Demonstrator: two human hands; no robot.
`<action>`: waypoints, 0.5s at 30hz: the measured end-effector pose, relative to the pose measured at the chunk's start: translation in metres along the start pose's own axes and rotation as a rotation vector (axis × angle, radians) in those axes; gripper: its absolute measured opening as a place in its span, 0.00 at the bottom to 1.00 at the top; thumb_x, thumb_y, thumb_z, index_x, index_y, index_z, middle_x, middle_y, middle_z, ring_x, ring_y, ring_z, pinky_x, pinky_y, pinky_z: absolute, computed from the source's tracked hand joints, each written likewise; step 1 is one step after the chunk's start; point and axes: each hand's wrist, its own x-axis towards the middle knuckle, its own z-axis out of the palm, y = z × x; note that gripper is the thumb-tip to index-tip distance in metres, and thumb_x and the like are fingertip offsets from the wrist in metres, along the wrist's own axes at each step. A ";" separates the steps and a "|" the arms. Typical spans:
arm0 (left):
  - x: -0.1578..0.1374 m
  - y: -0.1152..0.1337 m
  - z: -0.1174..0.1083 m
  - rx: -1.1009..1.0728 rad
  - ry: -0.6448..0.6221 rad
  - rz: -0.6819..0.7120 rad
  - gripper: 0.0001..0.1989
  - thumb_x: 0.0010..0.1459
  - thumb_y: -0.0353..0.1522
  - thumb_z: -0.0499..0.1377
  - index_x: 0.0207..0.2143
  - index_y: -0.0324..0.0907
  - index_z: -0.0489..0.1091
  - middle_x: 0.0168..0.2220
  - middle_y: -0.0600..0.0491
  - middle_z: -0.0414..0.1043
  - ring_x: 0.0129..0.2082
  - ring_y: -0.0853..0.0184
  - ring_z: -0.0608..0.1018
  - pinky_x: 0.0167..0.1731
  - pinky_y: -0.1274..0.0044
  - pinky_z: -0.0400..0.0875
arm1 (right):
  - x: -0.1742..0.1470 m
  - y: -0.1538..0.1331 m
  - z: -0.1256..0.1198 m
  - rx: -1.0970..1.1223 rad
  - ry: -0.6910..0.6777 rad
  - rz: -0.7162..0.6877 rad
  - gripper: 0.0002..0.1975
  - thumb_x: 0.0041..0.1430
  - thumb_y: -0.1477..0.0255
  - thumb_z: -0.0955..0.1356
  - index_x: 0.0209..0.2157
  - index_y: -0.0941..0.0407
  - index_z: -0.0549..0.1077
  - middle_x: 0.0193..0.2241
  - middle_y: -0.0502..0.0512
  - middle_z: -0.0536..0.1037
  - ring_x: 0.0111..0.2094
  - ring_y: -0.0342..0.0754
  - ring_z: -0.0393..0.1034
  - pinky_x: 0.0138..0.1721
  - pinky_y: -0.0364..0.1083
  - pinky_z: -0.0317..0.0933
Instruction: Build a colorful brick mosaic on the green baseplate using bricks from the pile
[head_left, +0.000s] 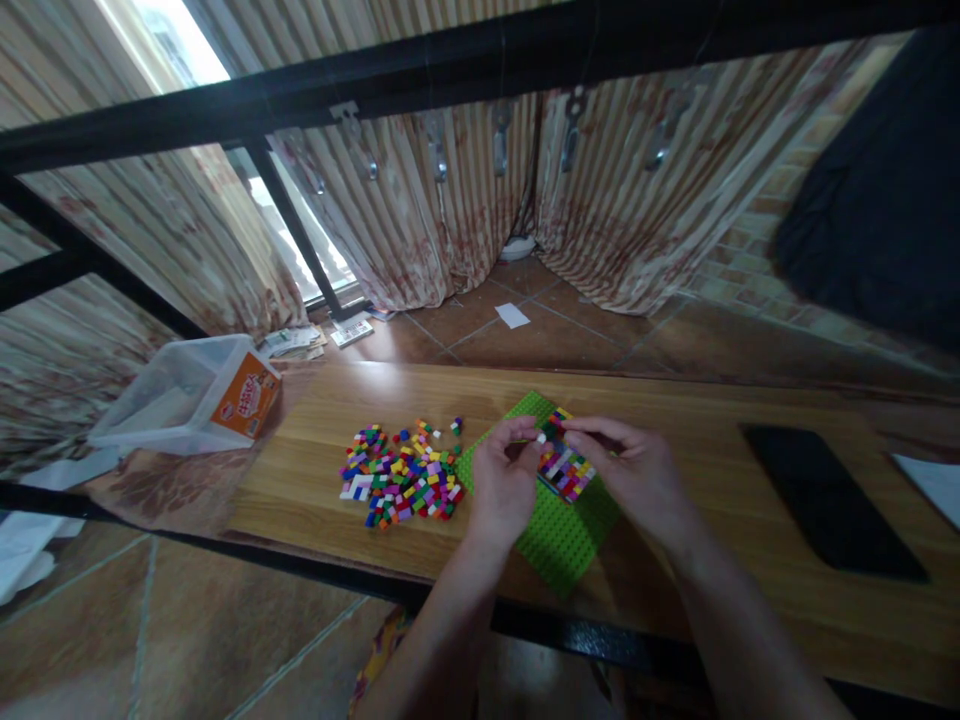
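Observation:
A green studded baseplate (564,552) lies at an angle on the wooden table. Rows of small multicoloured bricks (571,474) are set on its upper part, between my hands. My left hand (507,487) is over the plate's left side, thumb and forefinger pinching a small white brick (541,438). From the right, my right hand (637,472) reaches over the far end of the brick rows, its thumb and fingertips close together. What those fingertips hold, if anything, is too small to make out. Left of the plate spreads a pile of loose coloured bricks (409,475).
A black flat panel (832,500) lies on the table (690,410) to the right, with white paper (930,485) beyond it. Past the table's left end sits a clear plastic bin (180,390) with an orange label. A dark metal rail (420,75) with hanging hooks crosses above.

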 end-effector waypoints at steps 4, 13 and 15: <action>-0.001 0.001 0.004 -0.057 -0.022 0.020 0.11 0.50 0.22 0.62 0.37 0.39 0.75 0.31 0.54 0.77 0.30 0.70 0.78 0.36 0.77 0.73 | -0.002 -0.001 0.009 0.018 -0.053 -0.050 0.11 0.58 0.62 0.70 0.38 0.51 0.83 0.37 0.54 0.83 0.39 0.51 0.77 0.42 0.49 0.68; -0.006 -0.002 0.009 -0.024 -0.030 0.051 0.11 0.51 0.25 0.64 0.39 0.39 0.74 0.34 0.52 0.77 0.31 0.70 0.78 0.35 0.78 0.74 | -0.005 0.000 0.009 0.012 -0.006 -0.009 0.10 0.58 0.62 0.70 0.34 0.52 0.82 0.34 0.52 0.82 0.35 0.49 0.76 0.40 0.48 0.67; -0.006 -0.002 0.009 -0.007 -0.034 0.042 0.12 0.52 0.25 0.62 0.41 0.39 0.74 0.36 0.52 0.77 0.30 0.71 0.79 0.33 0.78 0.73 | -0.003 0.002 0.001 -0.021 0.045 0.032 0.10 0.56 0.61 0.71 0.34 0.52 0.81 0.33 0.52 0.82 0.35 0.50 0.76 0.39 0.48 0.67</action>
